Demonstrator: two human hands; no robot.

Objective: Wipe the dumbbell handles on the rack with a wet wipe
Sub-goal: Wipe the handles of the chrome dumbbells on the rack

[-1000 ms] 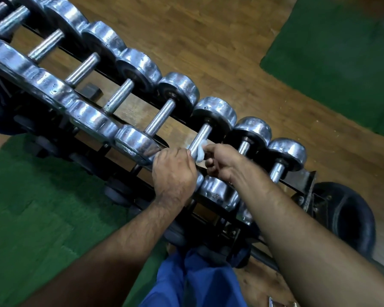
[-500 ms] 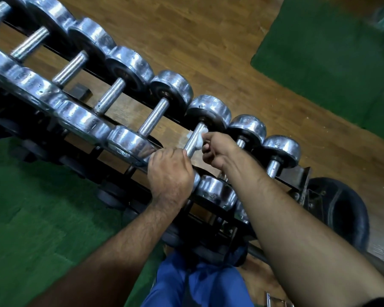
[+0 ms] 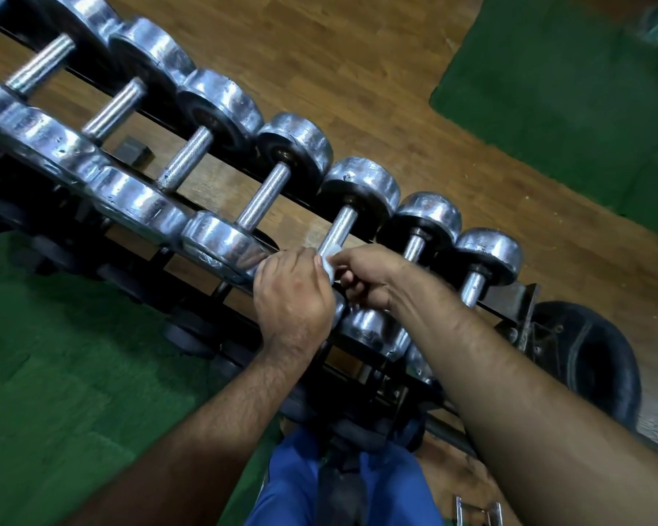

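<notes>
Both hands sit at the near end of 1 handle (image 3: 338, 231), which runs away from the grip, up and slightly right, to its far chrome head (image 3: 361, 187). So any wiping stroke goes along that axis, away from the body. The right hand (image 3: 369, 277) is the one on the job: its fingers curl around the white wet wipe (image 3: 329, 263), pinched against the bar. The left hand (image 3: 293, 294) curls over the near head, looks like bracing; what it grips is hidden. Handles are knurled steel, heads rounded scuffed chrome, black rack (image 3: 515, 301), wipe soft and crumpled.
</notes>
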